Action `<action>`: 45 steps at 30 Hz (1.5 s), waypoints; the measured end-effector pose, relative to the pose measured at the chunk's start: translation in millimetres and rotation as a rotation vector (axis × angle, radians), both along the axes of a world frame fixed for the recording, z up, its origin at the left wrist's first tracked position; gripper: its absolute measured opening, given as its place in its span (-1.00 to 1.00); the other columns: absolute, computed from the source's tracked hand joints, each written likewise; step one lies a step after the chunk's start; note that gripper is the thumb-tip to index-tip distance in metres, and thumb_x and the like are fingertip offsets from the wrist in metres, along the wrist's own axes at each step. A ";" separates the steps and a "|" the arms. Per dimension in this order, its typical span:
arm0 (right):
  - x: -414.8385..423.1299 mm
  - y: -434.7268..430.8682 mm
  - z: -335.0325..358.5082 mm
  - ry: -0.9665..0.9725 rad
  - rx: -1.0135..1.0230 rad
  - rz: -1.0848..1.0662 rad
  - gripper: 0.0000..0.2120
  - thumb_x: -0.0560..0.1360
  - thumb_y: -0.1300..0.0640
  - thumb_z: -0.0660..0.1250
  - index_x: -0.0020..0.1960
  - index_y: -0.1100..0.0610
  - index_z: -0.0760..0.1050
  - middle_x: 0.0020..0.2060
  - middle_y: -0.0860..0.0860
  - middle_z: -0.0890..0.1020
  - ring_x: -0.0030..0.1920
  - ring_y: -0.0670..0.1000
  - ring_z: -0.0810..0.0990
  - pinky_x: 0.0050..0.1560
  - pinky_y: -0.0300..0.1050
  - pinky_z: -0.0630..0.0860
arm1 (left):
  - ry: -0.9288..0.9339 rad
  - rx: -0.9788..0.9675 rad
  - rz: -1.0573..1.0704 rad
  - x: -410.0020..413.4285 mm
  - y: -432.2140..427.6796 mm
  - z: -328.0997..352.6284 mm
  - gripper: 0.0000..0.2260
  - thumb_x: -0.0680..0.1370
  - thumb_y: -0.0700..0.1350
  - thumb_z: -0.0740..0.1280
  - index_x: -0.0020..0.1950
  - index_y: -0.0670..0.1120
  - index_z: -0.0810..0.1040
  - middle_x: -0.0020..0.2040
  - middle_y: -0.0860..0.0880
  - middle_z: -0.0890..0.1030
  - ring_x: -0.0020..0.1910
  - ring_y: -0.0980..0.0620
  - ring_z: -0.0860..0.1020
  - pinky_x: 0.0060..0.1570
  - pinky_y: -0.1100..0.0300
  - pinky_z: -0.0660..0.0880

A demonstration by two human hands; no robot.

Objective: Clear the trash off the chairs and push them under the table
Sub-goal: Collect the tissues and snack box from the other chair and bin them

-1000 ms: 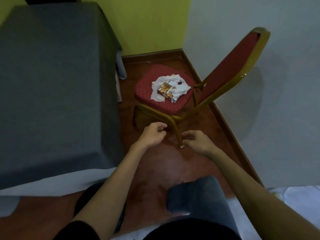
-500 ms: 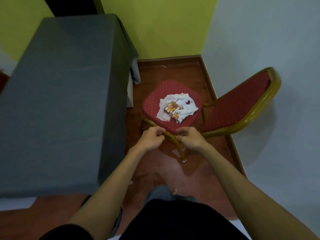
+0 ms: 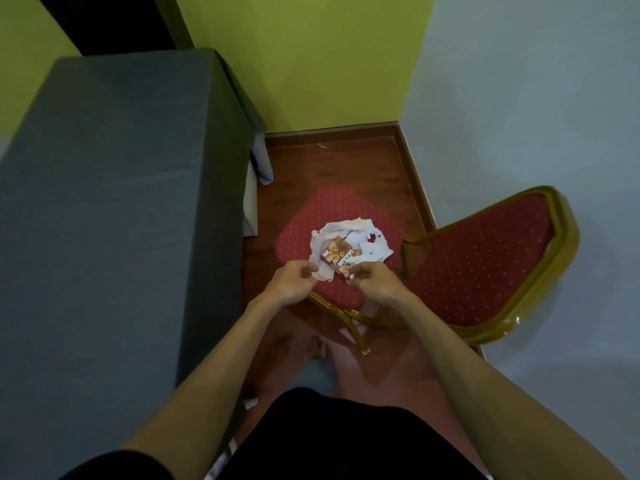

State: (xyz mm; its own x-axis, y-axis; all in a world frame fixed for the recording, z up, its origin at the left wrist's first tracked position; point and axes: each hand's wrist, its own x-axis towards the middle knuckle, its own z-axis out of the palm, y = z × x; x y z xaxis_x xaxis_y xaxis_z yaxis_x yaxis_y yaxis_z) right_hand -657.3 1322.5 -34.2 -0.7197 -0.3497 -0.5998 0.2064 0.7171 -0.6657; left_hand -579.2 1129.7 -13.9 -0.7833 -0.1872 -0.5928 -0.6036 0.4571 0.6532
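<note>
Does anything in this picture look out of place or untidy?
Yes. Crumpled white paper and a small snack box lie on the red chair seat, where trash does not belong. The chair stands out from the table, not pushed under it.

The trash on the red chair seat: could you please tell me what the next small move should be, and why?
Probably close both hands on it and lift. The left hand and right hand sit half-curled at the near edge of the white tissue and snack box, which still lie on the seat.
</note>
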 end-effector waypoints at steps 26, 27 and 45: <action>-213.2 -13.0 -243.2 0.219 0.459 0.620 -0.01 0.48 0.30 0.42 0.64 -0.18 -0.12 0.64 0.11 -0.26 0.62 0.30 -0.07 0.47 0.33 0.26 | -0.141 0.022 0.363 -160.2 1.9 -265.4 -0.47 0.51 -0.04 0.41 0.45 -0.13 0.40 0.34 -0.16 0.54 0.28 -0.20 0.54 0.17 -0.04 0.55; -215.2 -17.0 -251.3 0.235 0.470 0.645 0.01 0.48 0.31 0.42 0.64 -0.17 -0.15 0.63 0.14 -0.26 0.61 0.31 -0.03 0.48 0.32 0.24 | -0.139 0.048 0.393 -164.9 5.4 -273.3 -0.45 0.49 0.00 0.43 0.42 -0.15 0.40 0.29 -0.16 0.57 0.25 -0.20 0.55 0.17 -0.07 0.55; -222.3 -4.5 -254.0 0.067 0.231 0.493 -0.58 0.41 0.10 0.56 0.25 0.13 0.65 0.22 0.08 0.68 0.11 0.05 0.64 0.00 -0.17 0.47 | -0.117 0.414 0.897 -150.2 22.5 -304.0 -0.62 0.39 0.07 0.57 0.09 -0.10 0.63 0.02 -0.06 0.73 -0.14 0.07 0.71 -0.17 0.18 0.66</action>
